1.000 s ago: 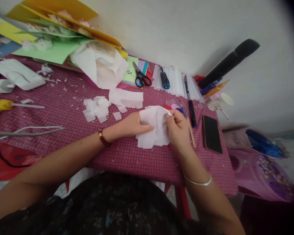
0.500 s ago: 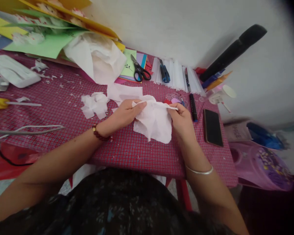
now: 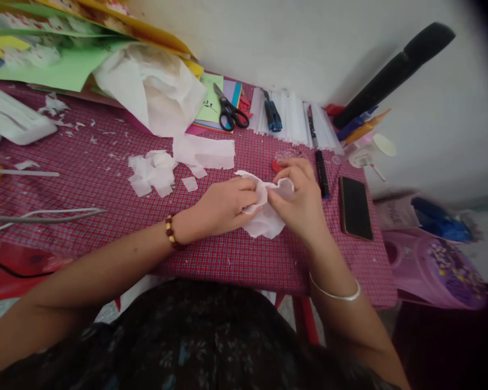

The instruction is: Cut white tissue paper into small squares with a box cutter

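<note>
A thin white sheet of tissue paper point(image 3: 265, 221) is bunched between my two hands above the checked tablecloth. My left hand point(image 3: 228, 206) is closed on its left side, the fingers bent over the paper. On the right, thumb and fingers of my right hand point(image 3: 299, 197) pinch the gathered upper edge. Palms and fingers hide part of the sheet. Left of the hands lie a pile of small white paper squares point(image 3: 152, 170), a single square point(image 3: 190, 184) and a flat white paper strip point(image 3: 211, 153).
Black-handled scissors point(image 3: 230, 112) rest on coloured papers, beside a blue cutter point(image 3: 272, 114) and white plastic sleeves point(image 3: 290, 119). A black marker point(image 3: 321, 173) and a phone point(image 3: 355, 207) lie at right. Green card sheets point(image 3: 65, 59) and a white glue gun point(image 3: 16, 116) are at left.
The paper was spread out hanging between my hands; now it is gathered and crumpled. My left hand has moved right and down, closer to my right hand.
</note>
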